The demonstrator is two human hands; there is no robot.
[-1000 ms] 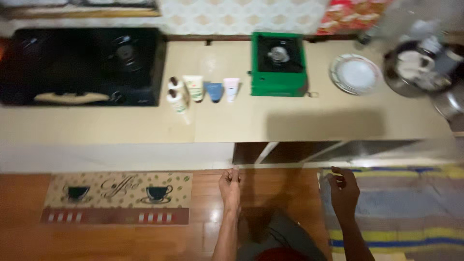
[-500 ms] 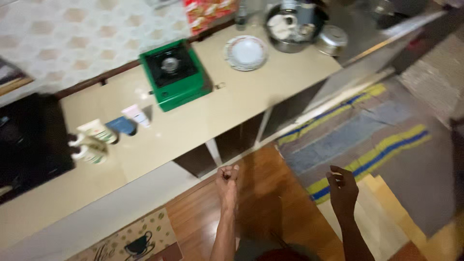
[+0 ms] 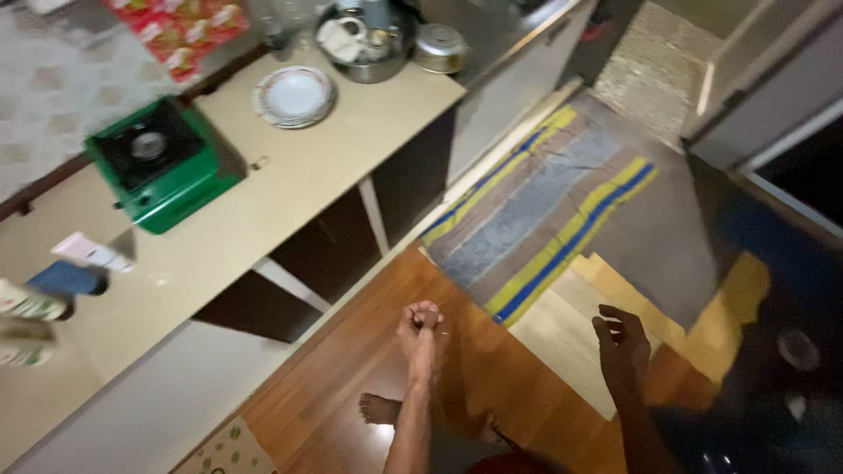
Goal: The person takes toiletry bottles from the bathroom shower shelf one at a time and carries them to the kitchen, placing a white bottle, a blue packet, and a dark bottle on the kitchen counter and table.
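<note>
— What are the hands doing?

— The left hand (image 3: 421,321) is curled into a loose fist over the wooden floor (image 3: 351,369); whether anything sits inside it, I cannot tell. The right hand (image 3: 622,341) is half spread, fingers bent, holding nothing, above the edge of a pale mat (image 3: 562,329).

— What lies nearest them?

— A striped rug (image 3: 536,224) in grey, yellow and blue, just beyond both hands. A bare foot (image 3: 379,408) shows below the left forearm.

— And the desk?

— The desk (image 3: 290,189) runs along the left, well apart from the hands. On it stand a green portable stove (image 3: 158,162), a white plate (image 3: 294,95), a metal bowl of dishes (image 3: 364,39) and some tubes (image 3: 83,254).
</note>
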